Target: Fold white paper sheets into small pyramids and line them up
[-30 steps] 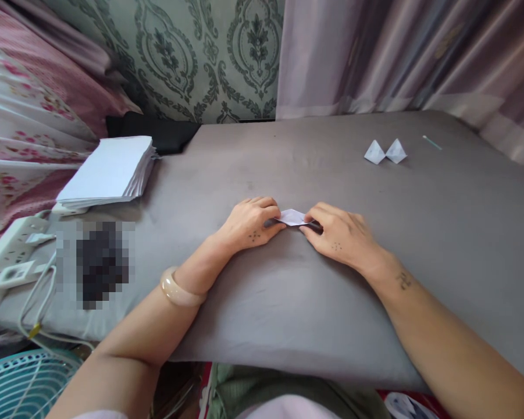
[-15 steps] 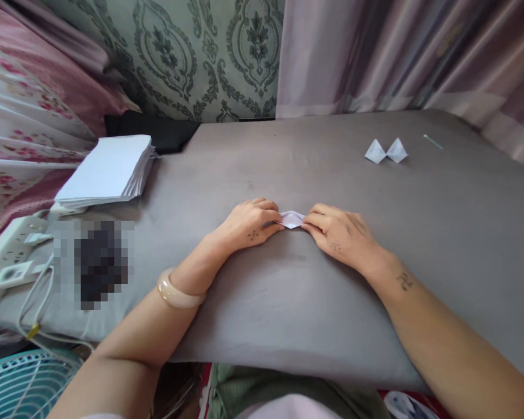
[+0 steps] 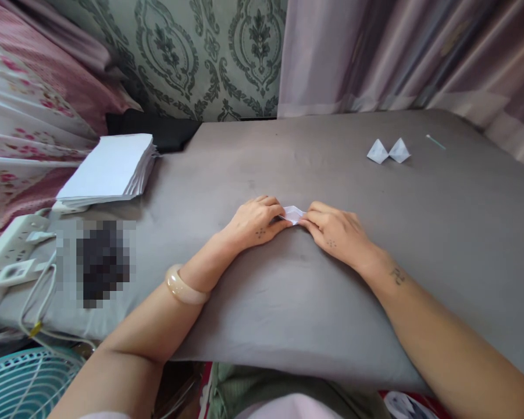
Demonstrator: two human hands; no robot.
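A small piece of folded white paper (image 3: 293,215) is held between my two hands, low over the grey surface. My left hand (image 3: 258,220) is closed, pinching the paper's left end between thumb and fingers. From the other side, my right hand (image 3: 335,231) pinches the right end the same way. Fingertips cover both ends of the paper, so only its middle shows. Farther back to the right stand two pointed white paper shapes, a left one (image 3: 377,152) and a right one (image 3: 399,151), side by side.
A stack of white paper (image 3: 107,166) lies at the back left. Near it are a power strip (image 3: 13,256) with cables and a pixelated dark object (image 3: 104,262). A cotton swab (image 3: 435,141) rests at the far right. A turquoise fan (image 3: 30,384) stands lower left.
My hands have come slightly closer together, the left one shifting right. The folded paper between them looks a little narrower and more tilted. Both pinches hold.
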